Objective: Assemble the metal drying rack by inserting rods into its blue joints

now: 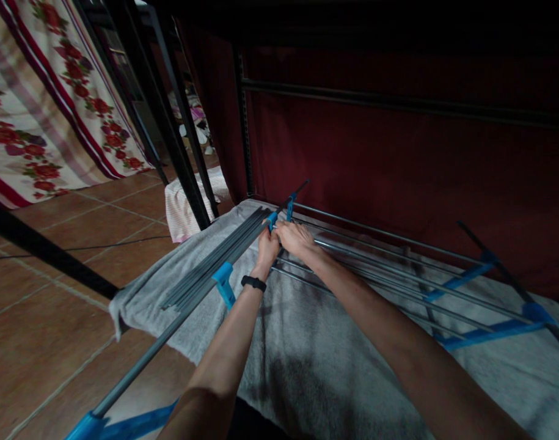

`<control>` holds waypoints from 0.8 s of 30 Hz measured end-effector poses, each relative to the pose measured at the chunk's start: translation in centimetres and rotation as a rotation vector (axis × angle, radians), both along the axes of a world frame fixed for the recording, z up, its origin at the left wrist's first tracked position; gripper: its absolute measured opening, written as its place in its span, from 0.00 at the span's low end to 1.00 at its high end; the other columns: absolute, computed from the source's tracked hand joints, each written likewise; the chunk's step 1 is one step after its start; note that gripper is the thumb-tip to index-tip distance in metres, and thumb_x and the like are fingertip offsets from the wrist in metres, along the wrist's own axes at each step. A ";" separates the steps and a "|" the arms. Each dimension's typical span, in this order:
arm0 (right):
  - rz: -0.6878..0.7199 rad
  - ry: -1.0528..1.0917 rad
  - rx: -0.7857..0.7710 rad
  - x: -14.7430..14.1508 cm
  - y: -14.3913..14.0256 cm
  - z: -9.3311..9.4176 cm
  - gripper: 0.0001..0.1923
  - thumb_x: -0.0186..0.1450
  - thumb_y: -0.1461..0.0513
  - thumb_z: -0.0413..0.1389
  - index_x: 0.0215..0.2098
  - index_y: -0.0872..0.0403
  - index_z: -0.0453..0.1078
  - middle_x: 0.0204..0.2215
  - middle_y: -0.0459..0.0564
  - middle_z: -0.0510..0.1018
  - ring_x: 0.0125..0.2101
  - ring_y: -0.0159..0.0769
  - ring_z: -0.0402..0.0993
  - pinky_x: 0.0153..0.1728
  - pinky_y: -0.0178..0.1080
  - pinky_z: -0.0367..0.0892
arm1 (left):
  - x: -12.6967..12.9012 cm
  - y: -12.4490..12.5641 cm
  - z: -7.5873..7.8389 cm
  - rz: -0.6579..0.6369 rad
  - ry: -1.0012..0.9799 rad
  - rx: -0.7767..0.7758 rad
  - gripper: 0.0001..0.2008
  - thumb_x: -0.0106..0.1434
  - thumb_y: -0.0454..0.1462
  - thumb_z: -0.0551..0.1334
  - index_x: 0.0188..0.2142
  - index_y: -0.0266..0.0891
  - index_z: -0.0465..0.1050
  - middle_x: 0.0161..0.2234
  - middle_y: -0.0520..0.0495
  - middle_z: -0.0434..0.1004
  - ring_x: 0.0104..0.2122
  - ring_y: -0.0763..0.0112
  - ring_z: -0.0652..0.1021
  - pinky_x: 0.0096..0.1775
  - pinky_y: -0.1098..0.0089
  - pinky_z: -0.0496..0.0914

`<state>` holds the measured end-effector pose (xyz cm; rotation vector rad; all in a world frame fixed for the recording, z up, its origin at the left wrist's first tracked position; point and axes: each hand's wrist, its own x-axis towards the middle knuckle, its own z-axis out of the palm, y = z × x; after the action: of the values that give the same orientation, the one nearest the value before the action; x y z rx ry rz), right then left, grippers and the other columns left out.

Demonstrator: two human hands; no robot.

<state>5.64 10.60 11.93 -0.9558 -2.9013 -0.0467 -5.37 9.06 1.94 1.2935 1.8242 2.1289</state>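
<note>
A partly assembled rack of grey metal tubes [375, 258] and blue plastic connectors lies across a grey towel-like cloth. My left hand [267, 245], with a black band on its wrist, is closed at a blue connector [272, 220] on a long grey pole [169, 330]. Right beside it, my right hand [296, 237] is closed around the near end of a tube, close to the same connector. The fingertips meet there and partly hide the joint. Another blue connector [223, 282] sits lower on the pole, left of my left forearm.
A bundle of loose grey tubes [215, 260] lies left of my hands on the grey cloth [297, 360]. Black metal posts [164, 116] stand at the left, and a dark red curtain [375, 159] hangs behind. Blue end pieces [494, 333] lie at the right. Tiled floor [54, 256] shows at left.
</note>
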 end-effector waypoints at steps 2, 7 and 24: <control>-0.003 0.004 -0.001 0.0 0.0 0.0 0.21 0.76 0.58 0.36 0.54 0.52 0.67 0.52 0.56 0.77 0.50 0.41 0.76 0.49 0.40 0.67 | 0.1 0.0 0.1 0.001 0.008 0.000 0.03 0.59 0.32 0.57 0.33 0.43 0.65 0.36 0.46 0.75 0.44 0.60 0.76 0.56 0.55 0.69; -0.009 0.010 -0.004 -0.1 0.0 0.0 0.21 0.76 0.58 0.36 0.55 0.54 0.67 0.52 0.57 0.78 0.51 0.42 0.76 0.50 0.40 0.67 | 0.2 0.1 0.2 0.013 -0.004 0.001 0.05 0.59 0.31 0.56 0.35 0.42 0.66 0.37 0.46 0.75 0.43 0.60 0.76 0.56 0.55 0.68; -0.015 -0.020 -0.016 -0.2 -0.2 0.5 0.20 0.75 0.58 0.37 0.54 0.54 0.67 0.47 0.59 0.80 0.50 0.43 0.77 0.50 0.42 0.68 | 1.0 -0.2 0.3 0.033 0.010 0.020 0.03 0.62 0.32 0.56 0.35 0.42 0.65 0.38 0.45 0.74 0.43 0.61 0.76 0.56 0.55 0.69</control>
<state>5.48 10.39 12.44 -0.9858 -2.9173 -0.0343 -4.33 8.87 2.22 1.2888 1.8460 2.1668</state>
